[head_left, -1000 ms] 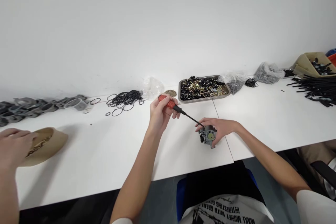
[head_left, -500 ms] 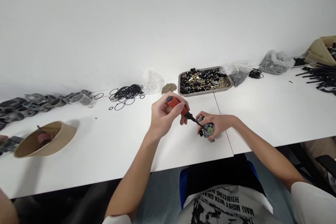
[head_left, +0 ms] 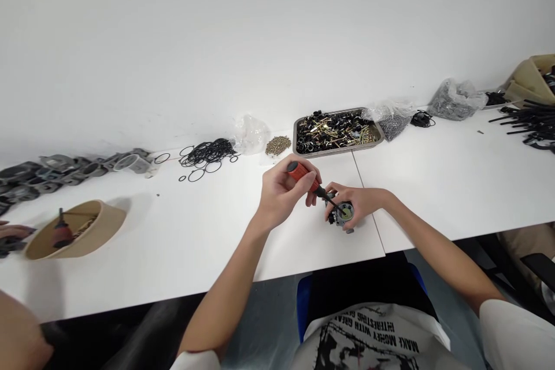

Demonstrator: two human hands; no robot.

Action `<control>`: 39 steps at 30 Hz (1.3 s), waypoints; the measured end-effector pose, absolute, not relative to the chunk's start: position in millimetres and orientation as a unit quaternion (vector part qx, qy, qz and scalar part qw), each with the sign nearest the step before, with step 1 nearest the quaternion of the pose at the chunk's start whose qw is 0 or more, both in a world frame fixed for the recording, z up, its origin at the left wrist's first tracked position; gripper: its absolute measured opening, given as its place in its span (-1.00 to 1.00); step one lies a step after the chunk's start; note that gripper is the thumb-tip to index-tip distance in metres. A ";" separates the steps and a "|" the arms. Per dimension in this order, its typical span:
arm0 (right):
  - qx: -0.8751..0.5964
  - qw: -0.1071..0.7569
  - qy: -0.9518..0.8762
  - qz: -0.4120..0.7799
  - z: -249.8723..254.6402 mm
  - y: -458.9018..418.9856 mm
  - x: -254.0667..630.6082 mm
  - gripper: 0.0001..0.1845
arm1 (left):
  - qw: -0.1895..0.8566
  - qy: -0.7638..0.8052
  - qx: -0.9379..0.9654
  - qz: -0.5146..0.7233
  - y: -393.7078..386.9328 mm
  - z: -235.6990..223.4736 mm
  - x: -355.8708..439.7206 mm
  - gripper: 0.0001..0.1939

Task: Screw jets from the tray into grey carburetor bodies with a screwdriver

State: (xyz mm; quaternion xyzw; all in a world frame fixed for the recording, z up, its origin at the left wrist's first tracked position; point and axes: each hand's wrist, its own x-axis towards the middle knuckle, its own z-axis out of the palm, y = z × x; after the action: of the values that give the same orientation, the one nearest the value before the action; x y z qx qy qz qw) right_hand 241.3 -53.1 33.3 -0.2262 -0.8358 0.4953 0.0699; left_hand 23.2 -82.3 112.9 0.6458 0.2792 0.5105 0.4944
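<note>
My left hand point(head_left: 286, 188) is closed around the red and black handle of a screwdriver point(head_left: 302, 174). Its dark shaft slants down to the right, and the tip meets the yellow-green disc in the round opening of a small grey metal carburetor point(head_left: 346, 211). Fingers of my right hand point(head_left: 356, 203) wrap the carburetor from the right and hold it low over the white table point(head_left: 295, 243). Some of its body is hidden under those fingers. Black fittings show on its left side.
Behind my hands lies a metal tray point(head_left: 347, 152) of black and brass parts, beside brass pieces point(head_left: 278, 145) and black rings point(head_left: 210, 153). Grey castings point(head_left: 56, 173) line the left. A beige bowl point(head_left: 110, 222) holds another screwdriver point(head_left: 62, 234), near a co-worker's hand point(head_left: 15, 231). Black hoses point(head_left: 531, 121) lie right.
My left hand and the screwdriver have shifted slightly right, and the tip is nearer the disc's middle. My right hand stays about the same. The screwdriver in the bowl stands more upright.
</note>
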 end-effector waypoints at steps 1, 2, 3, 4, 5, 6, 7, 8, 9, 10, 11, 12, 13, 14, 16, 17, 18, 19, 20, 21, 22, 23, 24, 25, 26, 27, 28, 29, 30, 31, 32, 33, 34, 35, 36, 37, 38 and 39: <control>-0.225 0.071 -0.835 0.497 33.4 -53.1 241.3 -0.59 | 0.494 0.278 0.647 0.509 -82.3 112.2 23.8 -0.93; -0.224 0.073 -0.835 0.498 33.5 -53.2 241.2 -0.59 | 0.493 0.278 0.649 0.508 -82.5 111.5 24.3 -0.92; -0.222 0.074 -0.835 0.499 33.6 -53.1 241.1 -0.59 | 0.492 0.277 0.652 0.507 -82.9 111.1 24.5 -0.92; -0.221 0.074 -0.835 0.498 33.6 -52.9 241.0 -0.59 | 0.490 0.278 0.655 0.504 -83.6 111.1 24.4 -0.92; -0.219 0.073 -0.836 0.498 33.4 -52.7 240.9 -0.59 | 0.488 0.277 0.660 0.499 -84.7 111.8 24.0 -0.93; -0.216 0.073 -0.837 0.497 33.2 -52.4 240.9 -0.58 | 0.486 0.274 0.670 0.490 -86.2 113.3 23.5 -0.94; -0.213 0.075 -0.838 0.496 32.8 -52.0 241.0 -0.58 | 0.482 0.268 0.685 0.476 -88.0 115.9 22.8 -0.95; -0.209 0.077 -0.840 0.495 32.4 -51.7 241.1 -0.59 | 0.476 0.258 0.703 0.461 -89.9 119.4 22.2 -0.94; -0.206 0.080 -0.840 0.496 31.9 -51.4 241.3 -0.59 | 0.467 0.247 0.723 0.445 -91.8 124.0 21.7 -0.90; -0.203 0.082 -0.839 0.498 31.3 -51.1 241.7 -0.59 | 0.458 0.236 0.743 0.428 -93.5 129.2 21.5 -0.85; -0.202 0.081 -0.838 0.499 30.8 -51.0 242.0 -0.58 | 0.450 0.223 0.762 0.409 -94.8 134.8 21.6 -0.81; -0.206 0.077 -0.837 0.501 30.2 -50.9 242.5 -0.56 | 0.444 0.208 0.780 0.389 -95.6 140.3 22.2 -0.78; -0.213 0.070 -0.836 0.501 29.7 -50.8 242.9 -0.55 | 0.439 0.191 0.797 0.368 -95.7 145.2 23.2 -0.78; -0.221 0.064 -0.834 0.501 29.2 -50.8 243.4 -0.52 | 0.434 0.175 0.812 0.349 -95.3 149.1 24.6 -0.78; -0.238 0.055 -0.832 0.497 28.6 -50.6 244.1 -0.48 | 0.418 0.153 0.835 0.324 -93.2 153.3 28.1 -0.83; -0.244 0.052 -0.832 0.496 28.7 -50.5 244.3 -0.47 | 0.408 0.154 0.837 0.330 -92.0 153.7 30.0 -0.83; -0.245 0.050 -0.832 0.496 29.1 -50.5 244.3 -0.46 | 0.401 0.164 0.832 0.346 -90.9 153.5 31.8 -0.81; -0.243 0.049 -0.833 0.495 30.1 -50.5 244.3 -0.46 | 0.401 0.180 0.821 0.364 -89.9 153.0 33.3 -0.78; -0.241 0.047 -0.835 0.493 31.4 -50.7 244.1 -0.47 | 0.408 0.195 0.809 0.377 -89.2 152.7 34.5 -0.77; -0.239 0.046 -0.838 0.489 33.0 -51.0 243.9 -0.49 | 0.419 0.209 0.797 0.383 -88.6 152.9 35.3 -0.77; -0.237 0.047 -0.840 0.486 34.7 -51.5 243.7 -0.51 | 0.432 0.217 0.789 0.379 -88.2 153.9 35.9 -0.78; -0.234 0.049 -0.842 0.485 36.3 -52.0 243.5 -0.53 | 0.444 0.218 0.789 0.364 -87.9 155.3 36.4 -0.79; -0.232 0.053 -0.842 0.485 37.6 -52.5 243.4 -0.54 | 0.451 0.213 0.796 0.344 -87.5 156.9 36.8 -0.80; -0.232 0.056 -0.840 0.488 38.4 -52.8 243.4 -0.55 | 0.452 0.205 0.805 0.327 -87.3 158.3 37.4 -0.81; -0.231 0.057 -0.837 0.492 38.7 -53.0 243.5 -0.56 | 0.448 0.198 0.813 0.315 -87.2 159.1 38.1 -0.83; -0.233 0.057 -0.835 0.496 38.4 -53.0 243.6 -0.55 | 0.444 0.197 0.816 0.315 -87.3 159.0 38.9 -0.85; -0.235 0.055 -0.834 0.497 37.8 -52.8 243.8 -0.55 | 0.441 0.201 0.812 0.326 -87.5 158.0 39.7 -0.86; -0.237 0.054 -0.834 0.496 36.9 -52.5 244.0 -0.54 | 0.442 0.211 0.800 0.346 -87.9 156.3 40.2 -0.85; -0.235 0.055 -0.835 0.494 36.0 -52.2 244.3 -0.53 | 0.449 0.225 0.784 0.366 -88.3 154.4 40.2 -0.80; -0.233 0.057 -0.837 0.492 35.1 -51.9 244.5 -0.53 | 0.459 0.237 0.768 0.379 -88.6 152.6 39.5 -0.77; -0.230 0.060 -0.839 0.489 34.4 -51.6 244.6 -0.53 | 0.470 0.245 0.757 0.382 -88.7 151.4 38.2 -0.75; -0.228 0.063 -0.840 0.488 33.9 -51.5 244.8 -0.53 | 0.481 0.248 0.753 0.375 -88.3 151.0 36.2 -0.76; -0.226 0.065 -0.840 0.488 33.5 -51.4 244.9 -0.53 | 0.492 0.244 0.754 0.361 -87.5 151.5 33.8 -0.79; -0.225 0.067 -0.841 0.488 33.0 -51.4 245.0 -0.54 | 0.501 0.235 0.757 0.347 -86.4 152.6 31.3 -0.83; -0.223 0.069 -0.841 0.488 32.5 -51.4 245.0 -0.54 | 0.510 0.224 0.759 0.337 -85.1 154.1 29.2 -0.86; -0.219 0.073 -0.842 0.487 31.9 -51.3 245.0 -0.55 | 0.519 0.214 0.758 0.330 -83.7 155.5 27.7 -0.88; -0.213 0.078 -0.843 0.487 31.2 -51.2 244.9 -0.55 | 0.527 0.209 0.756 0.326 -82.6 156.3 27.1 -0.89; -0.209 0.082 -0.844 0.487 30.4 -51.0 244.7 -0.55 | 0.530 0.209 0.753 0.329 -81.7 156.1 27.6 -0.89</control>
State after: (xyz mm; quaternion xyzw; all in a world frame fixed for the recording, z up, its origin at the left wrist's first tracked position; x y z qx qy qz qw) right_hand 244.7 -51.0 30.4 -0.2089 -0.8442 0.4869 0.0817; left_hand 27.6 -81.7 156.1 0.7532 0.2090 0.3290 0.5299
